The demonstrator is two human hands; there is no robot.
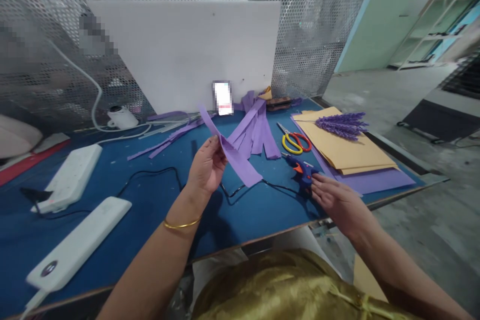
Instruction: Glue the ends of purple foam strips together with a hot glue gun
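Note:
My left hand [207, 164] is raised over the blue table [157, 205] and pinches a long purple paper strip [234, 154] that slants up to the left. My right hand [335, 199] lies low at the table's right front, fingers stretched toward the blue glue gun [304, 170] and touching its handle. The glue gun's black cord [240, 191] loops across the table under the strip.
A pile of purple strips [255, 132] lies behind. Yellow and red scissors [294, 142], brown and purple sheets [345, 152] and a purple lavender-like bunch [343, 125] lie at the right. Two white power strips [73, 175] lie left. A white board [195, 55] stands at the back.

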